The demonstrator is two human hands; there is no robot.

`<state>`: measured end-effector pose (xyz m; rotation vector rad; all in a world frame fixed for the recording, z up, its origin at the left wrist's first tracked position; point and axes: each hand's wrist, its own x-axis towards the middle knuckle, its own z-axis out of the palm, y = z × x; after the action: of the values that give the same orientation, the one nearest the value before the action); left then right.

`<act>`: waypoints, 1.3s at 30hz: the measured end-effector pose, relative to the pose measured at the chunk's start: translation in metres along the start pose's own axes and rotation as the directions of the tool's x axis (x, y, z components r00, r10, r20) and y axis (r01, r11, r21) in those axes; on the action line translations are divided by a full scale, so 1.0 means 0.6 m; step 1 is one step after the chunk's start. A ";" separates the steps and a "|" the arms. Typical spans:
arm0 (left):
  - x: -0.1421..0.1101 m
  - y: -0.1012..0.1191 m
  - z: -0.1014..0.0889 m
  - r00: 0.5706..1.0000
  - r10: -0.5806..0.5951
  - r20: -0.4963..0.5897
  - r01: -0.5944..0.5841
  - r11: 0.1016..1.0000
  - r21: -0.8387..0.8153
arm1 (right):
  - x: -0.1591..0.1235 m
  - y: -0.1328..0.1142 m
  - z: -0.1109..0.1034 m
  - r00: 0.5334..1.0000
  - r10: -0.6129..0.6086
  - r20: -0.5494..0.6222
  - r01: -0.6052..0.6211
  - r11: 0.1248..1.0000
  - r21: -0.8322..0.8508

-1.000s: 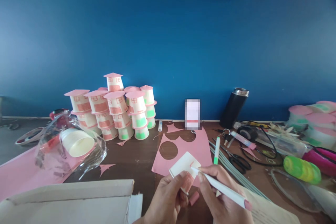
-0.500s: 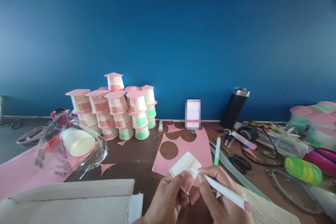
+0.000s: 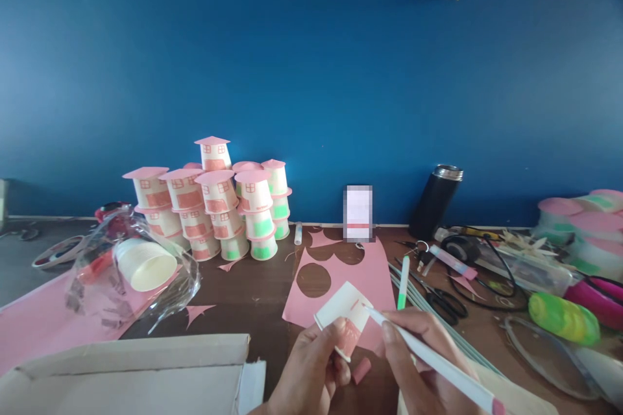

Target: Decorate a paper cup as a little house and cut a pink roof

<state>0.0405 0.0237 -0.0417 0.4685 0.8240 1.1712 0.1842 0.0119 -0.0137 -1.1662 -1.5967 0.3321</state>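
by the tabletop's (image 3: 253,298) near edge, the right hand (image 3: 421,356) pinches a marker (image 3: 433,358) slanting far-left toward the cup (image 3: 341,305) the left hand (image 3: 309,366) grips.

Left hand (image 3: 314,363) gripping, thumb on top, fingers curled under; right hand (image 3: 421,376) in writing grip, palm inward.

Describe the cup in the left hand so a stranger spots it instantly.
Below the blue wall, find the pink sheet with round holes. Over its near edge, the left hand holds a tilted white paper cup. Unlike the stacked cups with pink roofs, it shows none.
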 end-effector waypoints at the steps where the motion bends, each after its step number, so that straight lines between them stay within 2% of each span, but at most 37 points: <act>1: 0.000 -0.001 0.000 1.000 -0.001 0.001 0.001 1.000 -0.007 | 0.001 0.001 -0.002 1.000 -0.010 -0.010 0.009 1.000 -0.013; 8: -0.002 0.002 0.002 1.000 -0.019 -0.007 0.019 0.999 -0.031 | 0.012 0.013 -0.005 0.994 -0.105 0.035 0.107 0.993 -0.054; 20: -0.004 0.003 0.002 0.999 -0.030 0.014 0.030 0.999 -0.022 | 0.011 0.013 -0.002 0.994 -0.086 0.060 0.087 0.996 -0.020; 29: -0.007 0.005 0.005 1.000 -0.031 0.005 0.031 0.999 -0.022 | 0.010 0.018 -0.001 0.995 -0.082 0.059 0.085 0.995 -0.054; 39: -0.005 0.007 0.008 0.999 -0.031 -0.044 0.030 0.999 -0.025 | 0.009 0.017 -0.002 0.996 -0.060 0.067 0.064 0.995 -0.070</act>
<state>0.0409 0.0226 -0.0347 0.4105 0.8514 1.1653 0.1907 0.0209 -0.0176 -1.1682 -1.7100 0.2758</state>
